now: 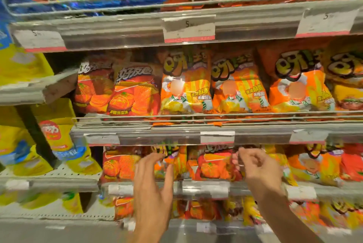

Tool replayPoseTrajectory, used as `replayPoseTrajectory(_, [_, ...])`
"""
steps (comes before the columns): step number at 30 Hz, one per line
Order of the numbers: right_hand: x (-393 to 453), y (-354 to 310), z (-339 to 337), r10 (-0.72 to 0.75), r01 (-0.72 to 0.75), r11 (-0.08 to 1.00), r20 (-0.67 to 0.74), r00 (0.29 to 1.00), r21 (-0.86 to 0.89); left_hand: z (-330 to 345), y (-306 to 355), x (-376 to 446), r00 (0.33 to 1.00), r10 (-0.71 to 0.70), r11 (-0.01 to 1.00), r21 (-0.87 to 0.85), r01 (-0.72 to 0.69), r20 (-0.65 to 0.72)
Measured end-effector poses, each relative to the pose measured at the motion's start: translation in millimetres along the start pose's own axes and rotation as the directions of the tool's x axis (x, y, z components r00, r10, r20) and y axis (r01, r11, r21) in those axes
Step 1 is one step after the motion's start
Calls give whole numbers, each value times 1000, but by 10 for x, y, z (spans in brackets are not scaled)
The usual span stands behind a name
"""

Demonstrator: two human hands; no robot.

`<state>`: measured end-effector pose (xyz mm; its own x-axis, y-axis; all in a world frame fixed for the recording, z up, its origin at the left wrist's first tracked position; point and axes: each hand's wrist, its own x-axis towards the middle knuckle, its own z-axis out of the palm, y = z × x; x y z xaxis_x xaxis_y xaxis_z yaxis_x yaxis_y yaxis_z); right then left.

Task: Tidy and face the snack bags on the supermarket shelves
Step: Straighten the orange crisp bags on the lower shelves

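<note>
Two bags on the lower shelf sit between the raised hands: a narrow orange-and-green bag (169, 162) turned partly edge-on, and beside it to the right a red bag (215, 166) standing upright with its face forward. Both stand with their long axis vertical, behind the shelf rail (204, 185). The left hand (155, 182) is nearer the narrow bag, fingers spread and straight, tips just at its edge, holding nothing. The right hand (257, 168) hovers at the red bag's right edge, fingers loosely curled; whether it pinches anything I cannot tell. Turning the narrow bag likely falls to the left hand. Above, orange bags (235, 87) line the middle shelf.
</note>
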<state>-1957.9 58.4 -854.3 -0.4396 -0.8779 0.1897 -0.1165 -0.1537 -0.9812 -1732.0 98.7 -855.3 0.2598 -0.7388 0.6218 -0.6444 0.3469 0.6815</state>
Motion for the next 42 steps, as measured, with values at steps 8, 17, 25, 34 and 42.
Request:
replayPoseTrajectory(8, [-83,826,164,-193,181,978,-129,973,-102,536,-641,-435,974,-194,971,-163,174,-113])
replayPoseTrajectory(17, [-109,1115,277,-218,177,939,-112,970,-295,618,-900,-287,968,-245,957,-169,235,-44])
replayPoseTrajectory(25, [60,998,373,-162,108,909,-102,982,-402,419,-1150,-105,945,-326,921,-216,325,33])
replayPoseTrajectory(34, [101,987,422,-101,103,910,26,995,-402,363,-1253,117,920,-342,893,-238,381,192])
replayPoseTrajectory(42, [369,1098,412,53,37,927,229,972,-373,525,-1334,371,814,-368,858,-174,484,451])
